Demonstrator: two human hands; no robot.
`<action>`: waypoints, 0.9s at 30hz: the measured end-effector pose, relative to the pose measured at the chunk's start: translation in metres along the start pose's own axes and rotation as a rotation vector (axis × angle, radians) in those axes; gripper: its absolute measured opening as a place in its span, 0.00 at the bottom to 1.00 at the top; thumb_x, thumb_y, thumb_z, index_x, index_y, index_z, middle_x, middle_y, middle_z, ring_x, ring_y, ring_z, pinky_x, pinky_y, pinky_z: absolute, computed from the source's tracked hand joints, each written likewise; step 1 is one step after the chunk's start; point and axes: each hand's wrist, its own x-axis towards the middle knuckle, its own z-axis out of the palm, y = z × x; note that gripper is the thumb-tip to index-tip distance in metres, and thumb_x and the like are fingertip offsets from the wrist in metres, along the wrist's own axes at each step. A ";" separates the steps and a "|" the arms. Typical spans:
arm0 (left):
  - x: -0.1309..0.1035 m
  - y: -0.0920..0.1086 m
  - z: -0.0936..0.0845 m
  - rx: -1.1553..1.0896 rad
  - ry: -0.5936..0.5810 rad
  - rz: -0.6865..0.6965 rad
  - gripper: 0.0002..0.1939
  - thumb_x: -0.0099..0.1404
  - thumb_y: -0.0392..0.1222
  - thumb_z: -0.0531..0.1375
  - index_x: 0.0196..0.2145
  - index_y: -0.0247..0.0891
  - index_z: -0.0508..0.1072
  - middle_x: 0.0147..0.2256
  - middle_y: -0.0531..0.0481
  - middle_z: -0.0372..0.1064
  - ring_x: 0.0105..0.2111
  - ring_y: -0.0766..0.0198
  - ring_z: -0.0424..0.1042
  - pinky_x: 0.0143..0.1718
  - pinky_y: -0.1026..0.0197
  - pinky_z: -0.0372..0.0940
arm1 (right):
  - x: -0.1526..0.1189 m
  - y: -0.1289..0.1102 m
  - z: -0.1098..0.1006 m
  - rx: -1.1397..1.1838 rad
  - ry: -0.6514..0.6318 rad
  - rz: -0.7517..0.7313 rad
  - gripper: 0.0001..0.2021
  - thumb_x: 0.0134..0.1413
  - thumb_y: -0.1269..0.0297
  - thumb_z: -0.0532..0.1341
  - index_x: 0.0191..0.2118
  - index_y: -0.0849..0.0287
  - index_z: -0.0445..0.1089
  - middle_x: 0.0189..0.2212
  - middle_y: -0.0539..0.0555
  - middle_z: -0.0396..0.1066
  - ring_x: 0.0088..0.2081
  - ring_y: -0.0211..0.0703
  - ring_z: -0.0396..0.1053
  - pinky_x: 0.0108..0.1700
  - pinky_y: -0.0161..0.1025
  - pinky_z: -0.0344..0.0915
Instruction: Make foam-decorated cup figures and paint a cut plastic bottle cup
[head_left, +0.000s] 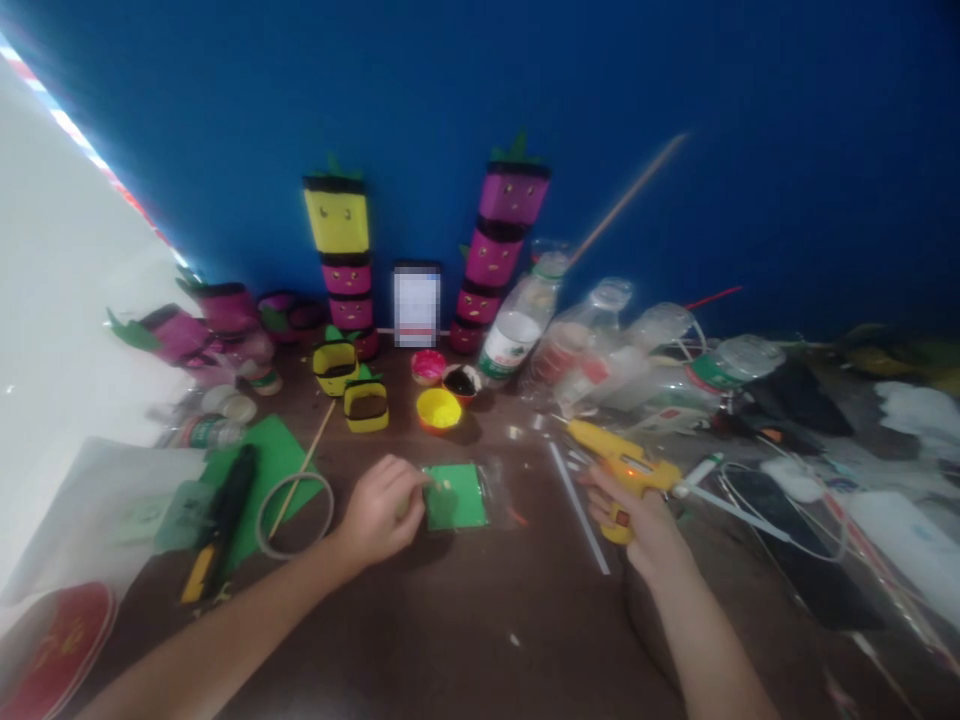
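In my right hand (pixel 637 520) is a yellow hot glue gun (pixel 622 455), its nozzle pointing left and away from me. A glue stick (pixel 731 512) sticks out of its rear end. My left hand (pixel 386 510) is curled, with the index finger reaching to the left edge of a green square (pixel 459 505) in a clear plastic sleeve. Small pale bits lie by that fingertip. Whatever the curled fingers hold, if anything, is hidden. Another glue stick (pixel 581 510) lies on the table between the hands.
Pots of pink (pixel 428 366), black (pixel 462 382) and yellow paint (pixel 439 411) stand ahead. Behind are stacked painted containers with faces (pixel 349 275) and plastic bottles (pixel 517 330). A tape ring (pixel 259 520), green sheet (pixel 277 455) and black-yellow cutter (pixel 225 520) lie left; a phone (pixel 802 550) right.
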 end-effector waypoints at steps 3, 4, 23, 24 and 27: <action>0.000 0.000 0.000 -0.004 -0.003 -0.009 0.09 0.60 0.30 0.51 0.35 0.38 0.68 0.28 0.48 0.66 0.30 0.62 0.63 0.32 0.59 0.60 | 0.001 0.000 0.000 -0.027 0.014 0.009 0.17 0.29 0.61 0.73 0.30 0.58 0.69 0.22 0.49 0.70 0.14 0.26 0.54 0.11 0.25 0.51; 0.000 0.000 0.000 -0.008 -0.004 -0.012 0.10 0.60 0.30 0.51 0.35 0.38 0.69 0.28 0.48 0.67 0.31 0.62 0.63 0.32 0.59 0.60 | 0.001 0.001 -0.001 -0.028 0.020 0.011 0.17 0.30 0.62 0.73 0.29 0.58 0.69 0.22 0.49 0.70 0.14 0.26 0.54 0.11 0.25 0.52; 0.000 0.000 0.001 -0.023 -0.004 -0.011 0.09 0.60 0.31 0.51 0.35 0.38 0.69 0.28 0.48 0.67 0.30 0.62 0.64 0.32 0.59 0.60 | 0.002 0.001 0.000 -0.038 0.043 -0.016 0.18 0.29 0.62 0.73 0.29 0.59 0.68 0.21 0.49 0.70 0.14 0.25 0.53 0.12 0.25 0.51; 0.000 0.000 0.001 -0.020 -0.004 -0.007 0.09 0.60 0.31 0.51 0.35 0.38 0.69 0.28 0.48 0.67 0.30 0.62 0.64 0.31 0.59 0.60 | 0.002 0.001 0.000 -0.041 0.048 -0.015 0.18 0.29 0.61 0.73 0.29 0.59 0.68 0.21 0.49 0.70 0.14 0.26 0.53 0.12 0.25 0.51; 0.000 -0.001 0.001 -0.013 -0.002 -0.006 0.10 0.60 0.31 0.50 0.35 0.38 0.69 0.28 0.48 0.67 0.30 0.62 0.64 0.31 0.59 0.60 | 0.002 0.002 -0.002 -0.049 0.048 -0.010 0.17 0.30 0.61 0.73 0.28 0.59 0.68 0.21 0.49 0.70 0.14 0.26 0.53 0.11 0.25 0.52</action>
